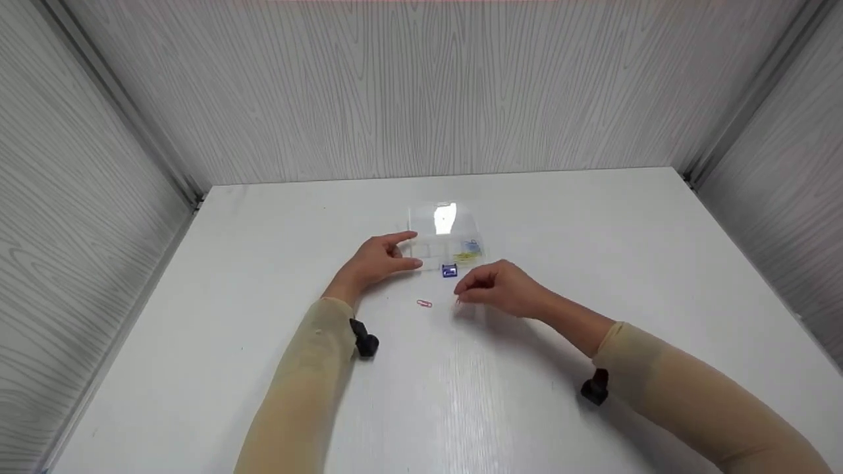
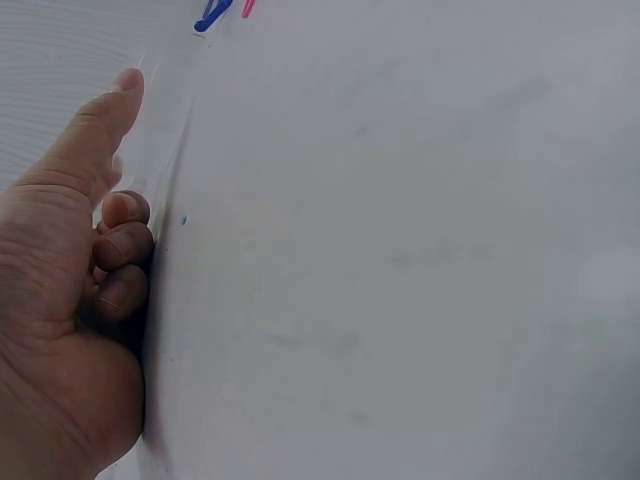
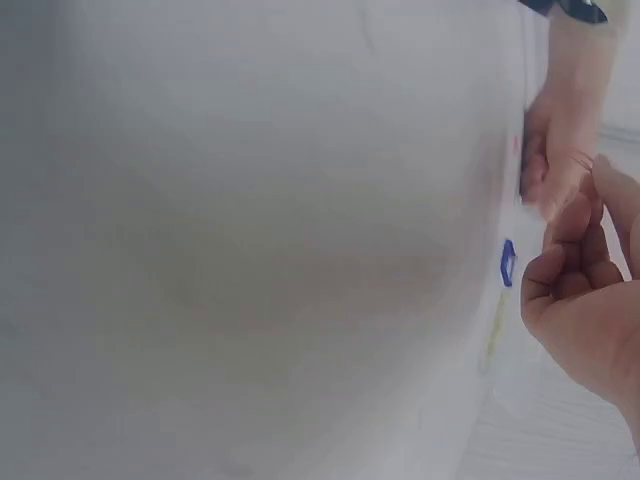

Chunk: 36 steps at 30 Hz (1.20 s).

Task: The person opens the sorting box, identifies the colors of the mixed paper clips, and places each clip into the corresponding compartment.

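Observation:
A clear plastic box (image 1: 427,250) with compartments lies on the table, its clear lid (image 1: 421,220) tipped back. At its left side my left hand (image 1: 379,260) holds it between a stretched thumb and forefinger; the other fingers are curled in the left wrist view. A blue latch (image 1: 450,270) sits at the box's front edge. In the right compartments lie yellow paper clips (image 1: 467,255) and blue pieces (image 1: 472,245). My right hand (image 1: 504,288), in front of the box's right corner, pinches a small red paper clip (image 1: 458,301), mostly hidden by the fingertips.
Another red paper clip (image 1: 424,303) lies on the white table (image 1: 421,395), in front of the box. Grained panels stand at the back (image 1: 421,92) and both sides. Black wrist cameras (image 1: 366,343) hang from the sleeves.

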Each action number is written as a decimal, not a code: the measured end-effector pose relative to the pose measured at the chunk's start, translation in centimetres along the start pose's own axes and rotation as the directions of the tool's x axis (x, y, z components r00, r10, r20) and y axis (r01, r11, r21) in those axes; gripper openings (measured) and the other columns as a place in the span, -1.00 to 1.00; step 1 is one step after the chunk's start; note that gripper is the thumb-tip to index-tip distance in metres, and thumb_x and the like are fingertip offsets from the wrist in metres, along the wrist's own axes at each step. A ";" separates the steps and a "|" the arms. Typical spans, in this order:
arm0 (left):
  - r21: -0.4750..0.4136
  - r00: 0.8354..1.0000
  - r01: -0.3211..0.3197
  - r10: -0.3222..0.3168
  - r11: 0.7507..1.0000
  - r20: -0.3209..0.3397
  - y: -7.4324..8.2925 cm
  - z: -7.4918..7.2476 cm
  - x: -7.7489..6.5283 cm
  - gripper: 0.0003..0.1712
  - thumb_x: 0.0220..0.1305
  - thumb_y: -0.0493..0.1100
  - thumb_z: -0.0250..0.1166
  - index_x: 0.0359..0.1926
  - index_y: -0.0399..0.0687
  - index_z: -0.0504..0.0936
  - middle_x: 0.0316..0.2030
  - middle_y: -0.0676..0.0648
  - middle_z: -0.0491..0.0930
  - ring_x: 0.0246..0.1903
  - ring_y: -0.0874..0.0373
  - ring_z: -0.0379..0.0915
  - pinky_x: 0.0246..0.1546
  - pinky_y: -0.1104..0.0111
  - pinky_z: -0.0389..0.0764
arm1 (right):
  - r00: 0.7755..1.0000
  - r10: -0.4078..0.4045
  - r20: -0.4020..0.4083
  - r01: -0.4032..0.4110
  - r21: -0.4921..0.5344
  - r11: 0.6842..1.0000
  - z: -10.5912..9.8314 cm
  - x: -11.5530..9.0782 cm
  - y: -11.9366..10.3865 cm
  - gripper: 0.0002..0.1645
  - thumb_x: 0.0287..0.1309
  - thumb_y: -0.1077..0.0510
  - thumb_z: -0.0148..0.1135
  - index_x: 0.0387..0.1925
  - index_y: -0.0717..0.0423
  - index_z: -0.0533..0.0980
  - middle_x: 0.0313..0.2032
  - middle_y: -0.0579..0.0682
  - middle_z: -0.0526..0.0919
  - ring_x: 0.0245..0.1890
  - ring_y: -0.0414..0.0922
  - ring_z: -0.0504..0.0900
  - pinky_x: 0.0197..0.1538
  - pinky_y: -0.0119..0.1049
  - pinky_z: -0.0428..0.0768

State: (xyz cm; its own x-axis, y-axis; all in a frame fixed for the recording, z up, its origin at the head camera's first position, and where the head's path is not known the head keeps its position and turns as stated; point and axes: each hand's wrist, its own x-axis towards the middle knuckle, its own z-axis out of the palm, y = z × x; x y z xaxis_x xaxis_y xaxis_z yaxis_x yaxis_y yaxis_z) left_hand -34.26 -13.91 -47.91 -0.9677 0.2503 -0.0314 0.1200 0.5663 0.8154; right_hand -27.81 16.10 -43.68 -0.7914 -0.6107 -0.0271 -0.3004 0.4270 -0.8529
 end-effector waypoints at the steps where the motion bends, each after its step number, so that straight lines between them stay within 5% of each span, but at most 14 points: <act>1: 0.001 1.000 0.001 -0.001 1.000 0.001 0.0 0.0 0.0 -0.18 0.25 0.16 0.57 0.49 0.22 0.54 -0.29 0.00 0.49 -0.24 0.09 0.37 -0.06 0.20 0.39 | 0.999 0.003 -0.040 -0.003 0.004 1.000 -0.4 0.4 0.0 -0.83 0.35 0.19 0.46 -0.08 0.15 0.79 -0.17 -0.05 0.79 -0.21 -0.13 0.60 -0.17 -0.38 0.54; 6: -0.006 1.000 -0.002 0.002 1.000 0.010 0.2 -0.1 -0.2 -0.18 0.27 0.16 0.56 0.51 0.22 0.52 -0.28 0.00 0.47 -0.23 0.10 0.37 -0.04 0.20 0.39 | 0.971 0.032 -0.238 -0.036 -0.013 0.999 -1.8 2.6 -0.5 -0.87 0.38 0.18 0.44 -0.12 0.12 0.78 -0.14 0.09 0.78 -0.23 -0.12 0.59 -0.19 -0.37 0.57; 12: -0.013 1.000 -0.002 0.002 1.000 0.006 0.2 -0.2 -0.5 -0.18 0.27 0.15 0.56 0.51 0.21 0.52 -0.31 0.01 0.47 -0.28 0.11 0.36 -0.09 0.21 0.40 | 0.929 0.030 -0.369 -0.069 -0.091 0.993 -2.6 5.1 -0.7 -0.90 0.40 0.18 0.41 -0.13 0.08 0.78 -0.19 -0.02 0.76 -0.19 -0.10 0.58 -0.17 -0.31 0.56; 23: -0.005 1.000 0.001 -0.001 1.000 0.004 0.2 -0.1 -0.3 -0.18 0.27 0.17 0.56 0.51 0.25 0.52 -0.30 0.01 0.47 -0.26 0.12 0.37 -0.09 0.22 0.40 | 0.894 0.095 -0.438 -0.141 -0.074 0.987 -2.7 7.3 0.3 -0.88 0.41 0.16 0.40 -0.11 0.07 0.78 -0.12 -0.02 0.75 -0.10 -0.08 0.61 0.00 -0.21 0.60; 36: -0.007 1.000 -0.016 0.016 1.000 0.009 0.3 -0.1 -0.3 -0.18 0.27 0.16 0.56 0.51 0.21 0.53 -0.31 0.01 0.49 -0.28 0.12 0.36 -0.09 0.22 0.41 | 0.886 0.118 -0.449 -0.154 -0.045 0.987 -2.4 7.8 0.9 -0.80 0.42 0.14 0.38 -0.02 0.12 0.75 -0.09 0.03 0.73 -0.09 -0.06 0.57 0.02 -0.20 0.56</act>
State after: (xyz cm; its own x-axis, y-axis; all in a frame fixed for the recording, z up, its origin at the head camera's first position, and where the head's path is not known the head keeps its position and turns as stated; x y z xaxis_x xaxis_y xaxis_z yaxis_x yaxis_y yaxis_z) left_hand -33.99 -13.93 -47.62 -0.9636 0.2662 -0.0239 0.1334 0.5566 0.8200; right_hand -35.54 13.38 -43.43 -0.9755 -0.1909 0.1095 -0.1982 0.5459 -0.8141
